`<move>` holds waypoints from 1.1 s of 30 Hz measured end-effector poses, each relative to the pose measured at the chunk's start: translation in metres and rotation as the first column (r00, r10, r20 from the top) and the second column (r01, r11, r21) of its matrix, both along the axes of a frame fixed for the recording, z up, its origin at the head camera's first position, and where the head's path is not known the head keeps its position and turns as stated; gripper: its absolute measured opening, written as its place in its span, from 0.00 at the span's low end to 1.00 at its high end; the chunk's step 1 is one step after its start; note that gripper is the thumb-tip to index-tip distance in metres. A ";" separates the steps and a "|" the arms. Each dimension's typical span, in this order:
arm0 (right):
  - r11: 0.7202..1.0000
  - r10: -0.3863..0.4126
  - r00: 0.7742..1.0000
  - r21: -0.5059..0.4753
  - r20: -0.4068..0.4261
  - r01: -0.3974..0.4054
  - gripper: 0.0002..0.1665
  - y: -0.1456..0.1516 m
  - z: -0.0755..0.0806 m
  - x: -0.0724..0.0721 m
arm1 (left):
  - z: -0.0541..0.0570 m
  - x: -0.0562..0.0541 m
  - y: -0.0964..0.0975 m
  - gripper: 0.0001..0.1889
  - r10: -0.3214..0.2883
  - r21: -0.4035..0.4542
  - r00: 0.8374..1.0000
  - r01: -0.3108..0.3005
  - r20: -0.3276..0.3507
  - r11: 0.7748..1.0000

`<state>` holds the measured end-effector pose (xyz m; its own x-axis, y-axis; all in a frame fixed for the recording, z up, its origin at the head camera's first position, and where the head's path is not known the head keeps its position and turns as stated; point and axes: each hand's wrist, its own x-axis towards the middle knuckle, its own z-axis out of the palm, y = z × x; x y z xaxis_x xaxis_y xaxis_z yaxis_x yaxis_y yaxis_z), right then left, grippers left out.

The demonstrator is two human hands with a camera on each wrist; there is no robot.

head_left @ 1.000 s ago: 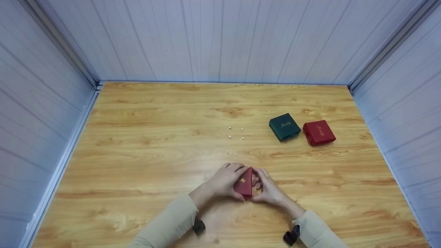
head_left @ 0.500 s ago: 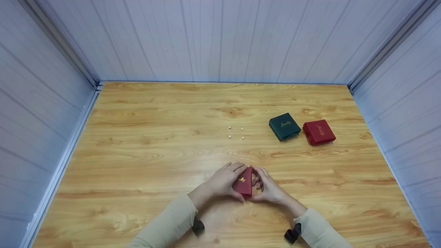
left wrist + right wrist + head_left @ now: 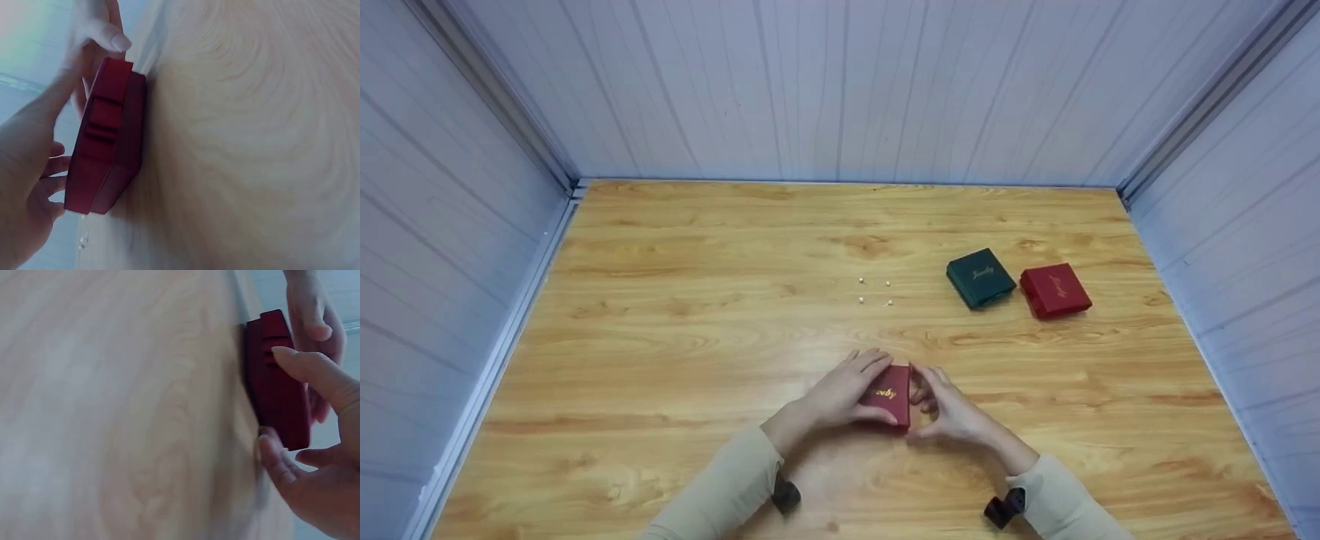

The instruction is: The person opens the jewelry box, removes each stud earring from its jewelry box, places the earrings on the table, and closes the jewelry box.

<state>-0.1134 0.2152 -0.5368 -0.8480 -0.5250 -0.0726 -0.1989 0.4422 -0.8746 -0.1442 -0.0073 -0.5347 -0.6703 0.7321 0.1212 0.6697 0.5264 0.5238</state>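
A small red jewelry box (image 3: 894,397) with gold lettering lies near the middle front of the table, its lid down. In the left wrist view a bow shows on the side of the box (image 3: 101,121). My left hand (image 3: 834,394) spans it from the left, the thumb lying across the top and the fingers at the far edge. From the right my right hand (image 3: 956,412) curves loosely around the box's end, index fingertip by the far corner, thumb past the near corner. In the right wrist view the right thumb (image 3: 315,374) overlaps the bow; firm contact is unclear.
Several tiny white pearl-like studs (image 3: 861,301) lie beyond the hands. A dark green jewelry box (image 3: 981,276) and another red one (image 3: 1056,289) sit side by side at the back right. Pale panel walls (image 3: 840,90) enclose the wooden table (image 3: 675,337).
My left hand has slid slightly left, exposing more of the lid, and its thumb now lies over the top. The right hand has eased slightly to the right, loosening around the box.
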 end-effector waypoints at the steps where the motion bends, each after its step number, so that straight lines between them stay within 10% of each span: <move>1: 1.000 0.003 1.000 0.014 -0.023 -0.003 0.59 0.002 0.001 0.000 | 0.000 -0.001 -0.002 0.47 0.013 0.008 1.000 -0.013 0.003 1.000; 15: 0.996 0.003 0.952 0.089 -0.306 0.025 0.41 -0.014 0.027 0.000 | -0.003 -0.013 -0.031 0.32 0.196 0.065 0.979 -0.192 -0.054 0.979; 33: 0.953 0.151 0.881 0.303 -0.449 -0.009 0.58 -0.040 0.011 -0.004 | -0.017 -0.026 -0.065 0.33 0.450 0.038 0.893 -0.450 -0.007 0.892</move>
